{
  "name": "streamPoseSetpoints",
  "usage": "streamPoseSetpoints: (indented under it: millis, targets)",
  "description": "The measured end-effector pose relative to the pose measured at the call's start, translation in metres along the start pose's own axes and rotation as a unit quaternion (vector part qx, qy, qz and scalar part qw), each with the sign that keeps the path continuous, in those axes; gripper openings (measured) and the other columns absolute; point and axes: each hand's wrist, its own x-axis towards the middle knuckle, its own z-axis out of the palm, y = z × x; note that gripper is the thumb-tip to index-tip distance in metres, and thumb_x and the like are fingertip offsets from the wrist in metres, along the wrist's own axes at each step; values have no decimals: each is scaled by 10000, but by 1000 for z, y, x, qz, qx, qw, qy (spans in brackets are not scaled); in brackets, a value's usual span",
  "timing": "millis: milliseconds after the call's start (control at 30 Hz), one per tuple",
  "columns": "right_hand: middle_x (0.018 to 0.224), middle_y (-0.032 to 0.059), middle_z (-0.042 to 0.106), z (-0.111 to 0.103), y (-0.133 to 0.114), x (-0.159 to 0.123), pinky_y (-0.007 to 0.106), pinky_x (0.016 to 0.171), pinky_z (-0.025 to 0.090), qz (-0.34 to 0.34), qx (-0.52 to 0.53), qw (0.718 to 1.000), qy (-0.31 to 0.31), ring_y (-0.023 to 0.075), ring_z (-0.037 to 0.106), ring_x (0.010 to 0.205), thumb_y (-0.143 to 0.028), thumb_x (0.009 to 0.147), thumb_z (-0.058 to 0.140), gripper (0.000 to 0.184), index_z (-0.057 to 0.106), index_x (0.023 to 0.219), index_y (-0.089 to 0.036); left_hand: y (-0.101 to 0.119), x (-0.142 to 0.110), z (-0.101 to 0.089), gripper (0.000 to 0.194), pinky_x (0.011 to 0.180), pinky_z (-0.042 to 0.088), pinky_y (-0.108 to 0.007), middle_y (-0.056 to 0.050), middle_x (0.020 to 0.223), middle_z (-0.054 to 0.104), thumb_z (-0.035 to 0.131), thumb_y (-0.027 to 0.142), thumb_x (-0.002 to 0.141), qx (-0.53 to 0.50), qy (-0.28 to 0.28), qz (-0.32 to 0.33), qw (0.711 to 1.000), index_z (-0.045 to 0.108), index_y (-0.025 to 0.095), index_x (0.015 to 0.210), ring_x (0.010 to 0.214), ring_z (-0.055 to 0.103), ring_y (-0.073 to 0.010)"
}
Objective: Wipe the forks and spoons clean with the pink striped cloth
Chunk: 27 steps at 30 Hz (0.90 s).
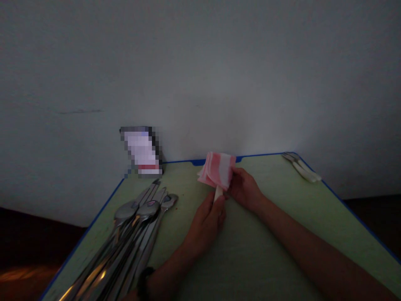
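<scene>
My left hand (210,213) is closed around the pale handle (218,192) of a utensil, which points up and away from me. A folded pink-and-white striped cloth (219,167) wraps the utensil's far end, so I cannot see what kind of head it has. My right hand (246,188) grips the cloth at its right side, the fingers partly hidden behind it. Both hands are above the middle of the pale green table (250,251).
Several metal spoons and knives (138,234) lie in a pile at the left. White-handled forks (302,167) rest at the far right corner. A phone with a blurred screen (142,152) leans on the wall (219,75) at the back left. A blue edge borders the table.
</scene>
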Motion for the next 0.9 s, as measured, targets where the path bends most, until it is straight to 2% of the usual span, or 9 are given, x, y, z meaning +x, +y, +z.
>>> streamPoseSetpoints:
  millis: [100,167,300,400,467,600,667,800,900]
  targets:
    - [664,8,646,-3,1,0,247,558,448,-9,-44,999,-16,118,566,581,-266,738,598,116,621,730,-153,1,0,2,284,365,237,-151,94,543,326,469,471,826,-13,11,-2,1000,476,191,874,401,273,-59]
    - [628,-9,620,-5,3,0,229,525,422,-21,-82,996,-40,98,533,540,-290,731,634,146,625,757,-146,0,0,1,299,370,249,-153,90,551,329,443,466,849,5,5,6,1000,488,186,945,410,289,-65]
    - [585,-30,579,-7,5,-1,207,481,367,-33,-136,987,-74,69,467,486,-351,692,684,233,626,764,-138,-5,-2,-4,344,450,354,-191,35,655,462,402,426,898,134,-2,65,989,476,186,1133,516,425,-102]
    - [600,-24,583,-8,6,0,207,488,353,-55,-162,984,-56,69,464,500,-397,682,687,280,625,768,-138,-5,-3,-7,351,589,425,-254,-23,778,570,372,390,921,241,-5,109,964,463,182,1188,672,535,-157]
    - [621,-15,594,-9,7,1,216,509,361,-77,-181,980,-32,80,481,524,-431,689,672,305,627,778,-143,-3,-3,-7,332,662,431,-292,-44,829,606,351,377,929,292,-8,122,949,481,177,1160,743,570,-188]
    - [681,-1,630,-7,7,1,231,565,394,-110,-173,979,0,101,529,586,-437,690,669,313,633,825,-157,-2,-5,-5,303,653,424,-310,-65,820,636,324,382,934,378,-7,115,919,518,163,1010,722,602,-210]
    - [690,-2,640,-6,6,0,230,584,408,-93,-148,984,-9,102,541,598,-417,691,676,303,632,849,-162,-2,-6,-3,304,639,424,-313,-74,802,644,296,381,940,425,-13,108,899,505,163,977,710,617,-221]
    - [738,13,660,-6,3,-4,244,613,432,-32,-136,988,-73,124,578,657,-396,698,679,300,627,886,-169,0,-9,1,333,628,428,-357,-122,809,673,262,374,940,540,-20,72,838,477,139,1035,696,649,-275]
    - [803,12,670,-5,1,-7,254,645,444,-26,-140,983,-112,138,599,727,-351,682,704,322,616,952,-199,1,-10,2,348,647,433,-368,-127,809,682,242,379,942,576,-32,73,813,481,142,1031,724,660,-286]
